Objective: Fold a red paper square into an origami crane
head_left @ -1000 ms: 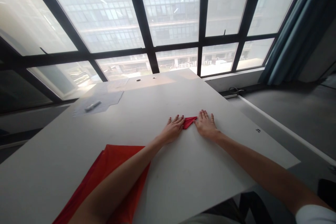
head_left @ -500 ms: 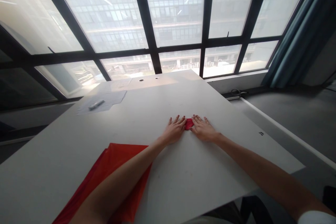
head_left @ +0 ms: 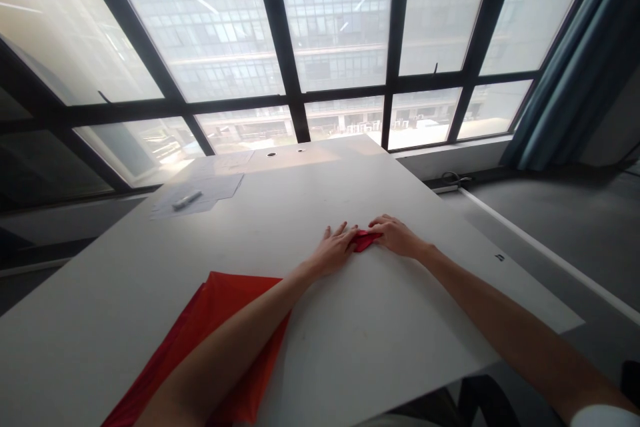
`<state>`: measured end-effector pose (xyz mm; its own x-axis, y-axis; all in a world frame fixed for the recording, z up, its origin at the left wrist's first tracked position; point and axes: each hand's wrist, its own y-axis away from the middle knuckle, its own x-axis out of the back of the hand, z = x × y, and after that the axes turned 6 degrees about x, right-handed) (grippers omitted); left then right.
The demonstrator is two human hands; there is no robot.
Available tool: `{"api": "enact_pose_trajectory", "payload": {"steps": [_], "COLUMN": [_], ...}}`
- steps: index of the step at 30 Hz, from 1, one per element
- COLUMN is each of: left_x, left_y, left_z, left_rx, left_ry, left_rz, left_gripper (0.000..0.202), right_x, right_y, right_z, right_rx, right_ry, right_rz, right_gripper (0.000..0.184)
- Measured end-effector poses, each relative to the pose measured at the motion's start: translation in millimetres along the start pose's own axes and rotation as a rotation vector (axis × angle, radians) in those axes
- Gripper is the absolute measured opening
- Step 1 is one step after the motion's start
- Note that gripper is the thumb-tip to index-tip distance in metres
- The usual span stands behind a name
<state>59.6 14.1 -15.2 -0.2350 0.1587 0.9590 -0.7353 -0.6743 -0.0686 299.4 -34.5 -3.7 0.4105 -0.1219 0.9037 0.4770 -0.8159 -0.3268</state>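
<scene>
Ok so here's where we are: our left hand point(head_left: 333, 251) and right hand point(head_left: 397, 237) sit close together on a white tabletop point(head_left: 370, 340), with a small folded red piece point(head_left: 365, 241) pinned between them, roughly at the middle of the board. Its long axis runs more or less side to side, tilted a bit so the right end sits farther from us, and that end narrows toward a point.

Our left fingers point(head_left: 341, 231) are open and spread flat, tips just touching the piece's left end. Our right fingers point(head_left: 379, 221) lie over its right end and hide it, so we can't tell if they're actually gripping or just pressing down. The exact folds are hard to make out at this size too.

At about 7 o'clock from the hands there's a big red sheet point(head_left: 213, 340), partly covered by our left forearm point(head_left: 215, 340) and cut off by the bottom of the frame. Around 10 o'clock, a marker point(head_left: 187, 200) lies on a thin, pale sheet point(head_left: 200, 195). A big window point(head_left: 340, 27) fills 12 o'clock, with a teal curtain point(head_left: 565, 60) at 2 o'clock.
</scene>
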Motion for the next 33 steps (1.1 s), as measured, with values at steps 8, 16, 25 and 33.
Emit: {"api": "enact_pose_trajectory", "payload": {"steps": [8, 16, 25, 33], "left_x": [6.9, 6.1, 3.6, 3.1], "left_y": [3, 2, 4, 1], "left_z": [8, 11, 15, 16], "left_rx": [-0.062, 0.048, 0.094, 0.135], "left_ry": [-0.017, 0.114, 0.172, 0.202], "left_rz": [0.169, 0.260, 0.316, 0.342], "left_gripper": [0.033, 0.024, 0.024, 0.042], "right_x": [-3, -7, -12, -19], "right_y": [1, 1, 0, -6], "right_z": [7, 9, 11, 0], "right_rx": [0.033, -0.018, -0.097, -0.203], "right_ry": [-0.084, -0.122, -0.189, -0.064], "right_rz": [0.037, 0.069, 0.130, 0.190], "right_gripper": [0.021, 0.016, 0.019, 0.009]}}
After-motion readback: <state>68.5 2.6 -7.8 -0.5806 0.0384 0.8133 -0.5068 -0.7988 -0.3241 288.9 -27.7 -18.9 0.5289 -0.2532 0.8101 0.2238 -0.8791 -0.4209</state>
